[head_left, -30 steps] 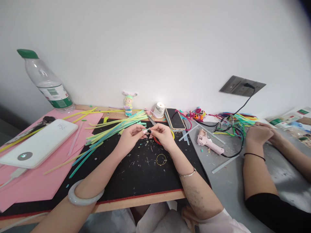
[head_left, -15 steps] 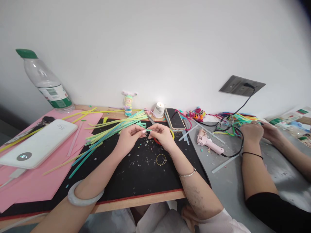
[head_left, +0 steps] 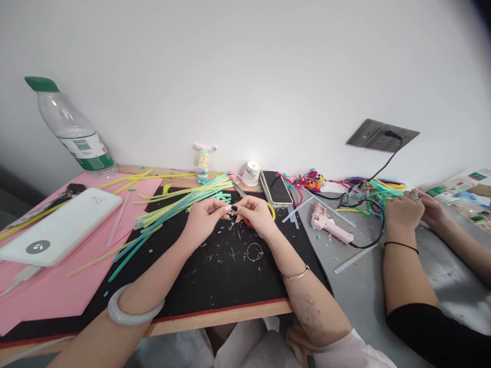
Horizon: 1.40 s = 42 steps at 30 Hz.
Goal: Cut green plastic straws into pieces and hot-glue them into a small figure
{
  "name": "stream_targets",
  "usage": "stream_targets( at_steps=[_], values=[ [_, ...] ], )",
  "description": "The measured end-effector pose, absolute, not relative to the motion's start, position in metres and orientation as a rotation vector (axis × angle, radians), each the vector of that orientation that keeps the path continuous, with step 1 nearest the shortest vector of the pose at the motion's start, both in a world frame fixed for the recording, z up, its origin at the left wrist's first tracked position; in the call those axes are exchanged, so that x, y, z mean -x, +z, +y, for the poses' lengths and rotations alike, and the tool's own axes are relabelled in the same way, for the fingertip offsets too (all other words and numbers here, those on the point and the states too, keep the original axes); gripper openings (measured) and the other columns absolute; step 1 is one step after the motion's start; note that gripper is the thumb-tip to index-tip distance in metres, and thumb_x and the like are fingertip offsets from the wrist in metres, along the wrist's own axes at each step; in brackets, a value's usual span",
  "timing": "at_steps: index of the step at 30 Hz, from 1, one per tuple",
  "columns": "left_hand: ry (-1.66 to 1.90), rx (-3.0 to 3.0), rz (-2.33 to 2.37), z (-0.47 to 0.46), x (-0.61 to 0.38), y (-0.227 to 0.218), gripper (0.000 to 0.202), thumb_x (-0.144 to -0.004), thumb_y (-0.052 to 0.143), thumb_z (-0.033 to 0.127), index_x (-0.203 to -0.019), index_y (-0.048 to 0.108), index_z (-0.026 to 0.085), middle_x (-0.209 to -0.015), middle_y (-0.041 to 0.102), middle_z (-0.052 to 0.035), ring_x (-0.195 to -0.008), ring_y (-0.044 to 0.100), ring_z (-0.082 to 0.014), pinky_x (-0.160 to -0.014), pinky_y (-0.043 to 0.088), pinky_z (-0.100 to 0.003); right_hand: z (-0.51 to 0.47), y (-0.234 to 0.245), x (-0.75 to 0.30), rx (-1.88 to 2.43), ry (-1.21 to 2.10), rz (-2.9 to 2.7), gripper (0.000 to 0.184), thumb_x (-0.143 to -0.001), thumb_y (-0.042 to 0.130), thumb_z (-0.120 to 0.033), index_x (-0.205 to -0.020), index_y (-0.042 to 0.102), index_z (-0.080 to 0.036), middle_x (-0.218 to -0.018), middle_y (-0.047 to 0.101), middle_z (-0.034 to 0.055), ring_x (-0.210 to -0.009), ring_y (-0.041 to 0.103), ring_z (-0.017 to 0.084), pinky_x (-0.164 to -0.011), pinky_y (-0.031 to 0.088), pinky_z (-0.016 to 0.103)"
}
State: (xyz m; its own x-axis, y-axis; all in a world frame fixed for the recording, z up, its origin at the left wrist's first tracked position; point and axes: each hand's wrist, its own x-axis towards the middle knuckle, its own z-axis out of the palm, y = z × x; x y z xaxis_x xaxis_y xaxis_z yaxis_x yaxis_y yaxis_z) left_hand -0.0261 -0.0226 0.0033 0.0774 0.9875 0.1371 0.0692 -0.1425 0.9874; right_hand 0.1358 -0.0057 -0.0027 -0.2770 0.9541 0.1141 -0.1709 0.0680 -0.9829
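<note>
My left hand (head_left: pixel 207 215) and my right hand (head_left: pixel 254 215) meet over the black mat (head_left: pixel 199 276), thumbs and forefingers pinched tip to tip. Between them is a short green piece of pipe cleaner, now almost wholly covered by the fingertips. Scissors (head_left: pixel 240 190) lie partly beneath my right hand, their blades pointing toward the wall. Just left of my left hand spreads a bunch of yellow, green and blue pipe cleaners (head_left: pixel 153 220), with short green cut pieces (head_left: pixel 221 197) at its right end. A small pastel pipe-cleaner doll (head_left: pixel 202 166) stands behind them.
Left: a bottle (head_left: pixel 82 138) and a power bank (head_left: pixel 65 227) on pink sheets (head_left: pixel 92 276). Behind my hands: a white cup (head_left: pixel 251 174) and a phone (head_left: pixel 276 188). Right: a pink glue gun (head_left: pixel 330 225) with its cord, glue sticks (head_left: pixel 355 259), and a co-worker's hands (head_left: pixel 404 212).
The green piece showing between my fingertips is now nearly hidden; my hands have barely moved. The co-worker's hands have shifted slightly right and nearer.
</note>
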Motion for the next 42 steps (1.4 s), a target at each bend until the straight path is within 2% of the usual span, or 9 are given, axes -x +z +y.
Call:
stream_targets(
  at_steps=[6,15,19,32,42],
  values=[
    [1.234,-1.44,1.128,-0.022,0.027,-0.002,0.017,-0.072,0.065,0.033,-0.076,0.064,0.016,-0.069,0.067,-0.0017,-0.065,0.063,-0.0152,-0.068,0.051,-0.028,-0.006,-0.004,-0.135,0.907,1.616,-1.169,0.027,-0.066,0.073,-0.036,-0.077,0.059,-0.014,-0.059,0.064,-0.0006,-0.045,0.056,0.008,-0.047,0.05,0.02],
    [1.219,-1.517,1.144,-0.025,0.027,0.001,0.016,-0.073,0.063,0.033,-0.076,0.066,0.017,-0.071,0.069,-0.0035,-0.066,0.064,-0.0169,-0.068,0.051,-0.029,-0.005,-0.004,-0.14,0.903,1.865,-0.957,0.025,-0.058,0.08,-0.023,-0.071,0.062,-0.012,-0.059,0.067,0.0012,-0.045,0.057,0.006,-0.047,0.052,0.016],
    [1.21,-1.502,1.152,-0.027,0.025,0.005,0.014,-0.072,0.064,0.032,-0.073,0.065,0.018,-0.068,0.068,-0.0027,-0.064,0.064,-0.0165,-0.066,0.051,-0.029,-0.005,-0.004,-0.141,0.908,1.812,-0.988,0.027,-0.056,0.08,-0.026,-0.068,0.06,-0.012,-0.057,0.067,0.0024,-0.043,0.057,0.007,-0.044,0.051,0.017],
    [1.251,-1.265,1.102,-0.024,0.025,0.003,0.022,-0.065,0.071,0.035,-0.072,0.065,0.015,-0.063,0.066,-0.0014,-0.06,0.063,-0.0152,-0.066,0.054,-0.031,-0.006,-0.006,-0.132,0.874,1.426,-1.34,0.025,-0.07,0.069,-0.037,-0.076,0.058,-0.016,-0.061,0.064,-0.0012,-0.044,0.054,0.007,-0.044,0.047,0.019],
    [1.214,-1.174,1.076,-0.025,0.023,0.003,0.026,-0.062,0.074,0.036,-0.072,0.064,0.014,-0.06,0.064,-0.0014,-0.058,0.061,-0.0144,-0.065,0.053,-0.031,-0.009,-0.004,-0.131,0.93,1.363,-1.35,0.028,-0.07,0.068,-0.04,-0.07,0.055,-0.015,-0.053,0.061,-0.0014,-0.038,0.054,0.009,-0.039,0.047,0.02]
  ],
)
